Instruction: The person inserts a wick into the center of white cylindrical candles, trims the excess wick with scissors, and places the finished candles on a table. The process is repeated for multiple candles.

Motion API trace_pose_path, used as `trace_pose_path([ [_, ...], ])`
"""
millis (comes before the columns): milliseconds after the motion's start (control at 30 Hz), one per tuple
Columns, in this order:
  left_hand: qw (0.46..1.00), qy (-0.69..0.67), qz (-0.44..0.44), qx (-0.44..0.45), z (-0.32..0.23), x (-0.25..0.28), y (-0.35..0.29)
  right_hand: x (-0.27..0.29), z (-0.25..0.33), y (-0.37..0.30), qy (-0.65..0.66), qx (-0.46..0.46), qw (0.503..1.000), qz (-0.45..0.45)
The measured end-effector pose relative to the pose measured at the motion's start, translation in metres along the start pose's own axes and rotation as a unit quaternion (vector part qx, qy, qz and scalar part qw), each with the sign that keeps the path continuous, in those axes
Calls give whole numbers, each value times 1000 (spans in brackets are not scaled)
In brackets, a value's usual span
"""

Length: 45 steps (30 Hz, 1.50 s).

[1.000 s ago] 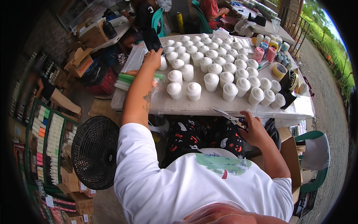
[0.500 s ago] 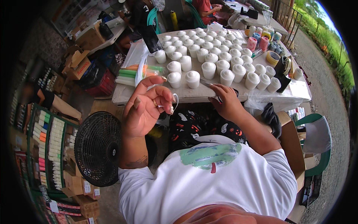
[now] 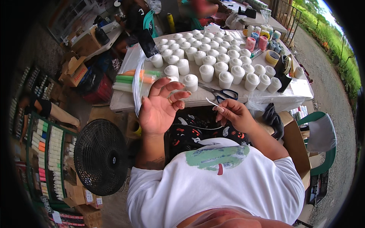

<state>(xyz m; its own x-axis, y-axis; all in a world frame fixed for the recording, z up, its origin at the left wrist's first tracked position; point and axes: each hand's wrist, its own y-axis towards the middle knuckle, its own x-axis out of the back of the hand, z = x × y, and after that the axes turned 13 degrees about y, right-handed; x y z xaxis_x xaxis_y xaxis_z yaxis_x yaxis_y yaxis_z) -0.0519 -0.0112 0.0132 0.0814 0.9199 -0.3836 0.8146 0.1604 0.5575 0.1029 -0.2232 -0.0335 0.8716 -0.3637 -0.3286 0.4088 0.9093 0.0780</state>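
Right hand [image 3: 234,114]: grip pinched on thin white strip [image 3: 210,102] off the tabletop's [image 3: 121,102] near edge by scissors [image 3: 218,93]; left hand [image 3: 159,108]: open, empty; keep the pinch light near the tip.

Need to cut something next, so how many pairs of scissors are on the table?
1: the scissors lie near the table's front edge, just beyond the right hand. Others may be hidden among the white cups.

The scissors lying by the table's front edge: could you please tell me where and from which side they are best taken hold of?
Probably by the dark handle loops of the scissors. They lie flat, loops toward the person's right, blades pointing left toward the white cap. Coming from the right, where the right hand is nearest, avoids the tips.
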Motion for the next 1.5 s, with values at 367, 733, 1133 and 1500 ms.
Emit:
trace_pose_path([
  [367,730,288,580,-217,-177,-130,-75,22,-12,-4,68,2,997,-44],
  [733,740,305,528,-285,-183,-130,-47,24,-8,-14,66,-82,990,-98],
  [1133,712,120,687,-82,-81,-67,28,5,-36,31,94,-17,994,55],
  [1500,643,766,-21,14,28,59,22,64,-41,13,37,51,994,-86],
])
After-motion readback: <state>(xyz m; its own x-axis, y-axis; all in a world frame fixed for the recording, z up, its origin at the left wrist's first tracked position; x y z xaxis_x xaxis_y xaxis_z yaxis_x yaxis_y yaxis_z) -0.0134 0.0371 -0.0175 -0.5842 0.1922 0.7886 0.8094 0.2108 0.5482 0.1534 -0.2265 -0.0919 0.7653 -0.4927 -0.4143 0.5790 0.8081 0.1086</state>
